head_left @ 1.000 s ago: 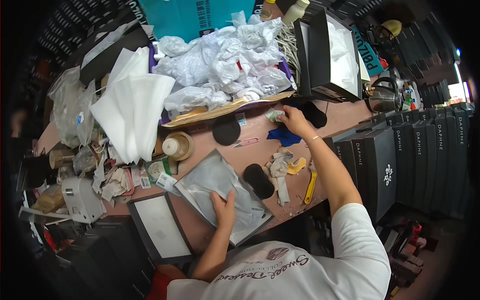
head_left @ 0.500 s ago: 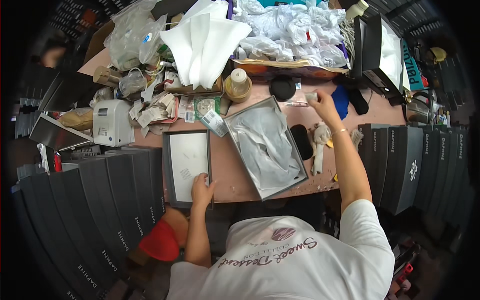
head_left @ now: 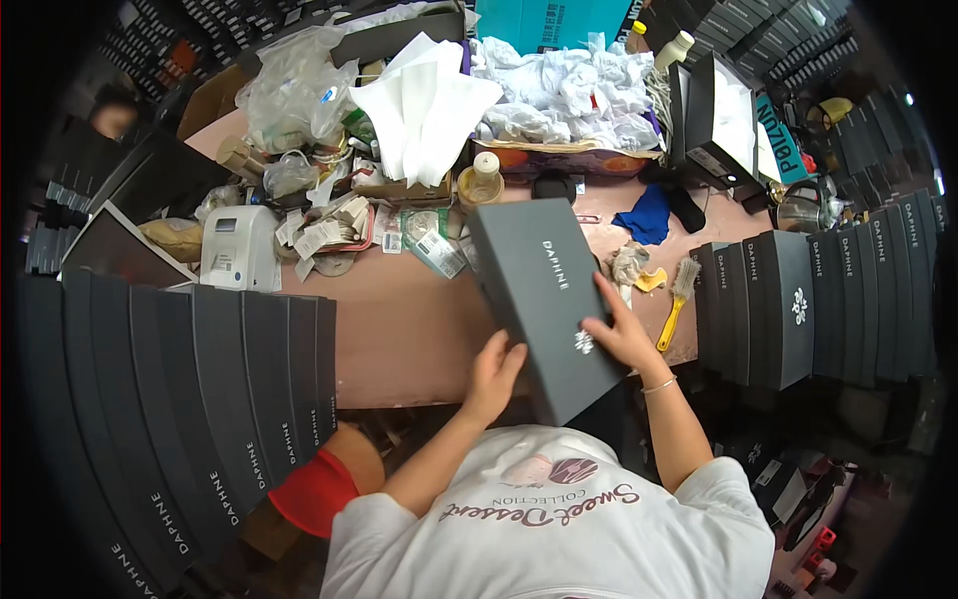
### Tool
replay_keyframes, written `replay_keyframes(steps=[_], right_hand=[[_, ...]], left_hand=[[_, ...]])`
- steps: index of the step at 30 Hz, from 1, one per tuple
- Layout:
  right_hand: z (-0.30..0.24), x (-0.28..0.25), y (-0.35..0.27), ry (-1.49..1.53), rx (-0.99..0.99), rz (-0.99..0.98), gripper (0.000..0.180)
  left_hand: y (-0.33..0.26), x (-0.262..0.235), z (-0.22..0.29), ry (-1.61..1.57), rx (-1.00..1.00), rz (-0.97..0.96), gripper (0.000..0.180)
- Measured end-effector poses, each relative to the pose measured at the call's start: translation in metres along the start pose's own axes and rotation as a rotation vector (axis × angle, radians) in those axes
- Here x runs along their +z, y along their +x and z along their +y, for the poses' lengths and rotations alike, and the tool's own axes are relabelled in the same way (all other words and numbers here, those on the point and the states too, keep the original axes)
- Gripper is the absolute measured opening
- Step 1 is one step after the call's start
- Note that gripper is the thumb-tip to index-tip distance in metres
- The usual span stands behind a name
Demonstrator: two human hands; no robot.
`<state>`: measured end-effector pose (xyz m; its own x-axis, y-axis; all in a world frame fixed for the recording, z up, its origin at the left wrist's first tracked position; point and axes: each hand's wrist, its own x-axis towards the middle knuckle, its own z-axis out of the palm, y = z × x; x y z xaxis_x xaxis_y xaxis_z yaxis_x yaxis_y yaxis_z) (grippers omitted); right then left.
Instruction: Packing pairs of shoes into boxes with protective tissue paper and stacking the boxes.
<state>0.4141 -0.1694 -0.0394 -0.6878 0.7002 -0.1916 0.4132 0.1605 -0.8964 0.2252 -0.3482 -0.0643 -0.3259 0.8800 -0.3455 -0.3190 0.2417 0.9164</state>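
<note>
A dark grey shoebox (head_left: 544, 314) with its lid on stands slightly askew over the front of the pink table (head_left: 404, 344). My left hand (head_left: 491, 377) grips its near left edge, the thumb and fingertips against the side. My right hand (head_left: 621, 331) clasps the right edge, with the thumb lying across the lid beside a white flower print. The box hides what lies beneath it and part of a black round thing (head_left: 555, 186) behind it.
A yellow-handled brush (head_left: 679, 302), a crumpled cloth (head_left: 629, 264) and a blue cloth (head_left: 644, 216) lie to the right. Grey boxes line up at left (head_left: 215, 399) and right (head_left: 778, 304). Further back are a white label printer (head_left: 238, 247), a bottle (head_left: 483, 180) and crumpled white paper (head_left: 564, 95).
The open box with tissue is now covered by the lid that lay at left. Both hands have come to the box, the right one from the far side of the table.
</note>
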Motion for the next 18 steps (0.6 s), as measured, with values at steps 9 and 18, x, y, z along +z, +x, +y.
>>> replay_keyframes(steps=[9, 18], right_hand=[[0.062, 0.029, 0.049, -0.171, 0.066, 0.099, 0.066], [0.067, 0.052, 0.061, -0.136, 0.444, 0.108, 0.075]], left_hand=[[0.018, 0.001, -0.083, 0.431, 0.17, 0.275, 0.065], [0.034, -0.048, -0.061, 0.056, -0.408, 0.04, 0.069]])
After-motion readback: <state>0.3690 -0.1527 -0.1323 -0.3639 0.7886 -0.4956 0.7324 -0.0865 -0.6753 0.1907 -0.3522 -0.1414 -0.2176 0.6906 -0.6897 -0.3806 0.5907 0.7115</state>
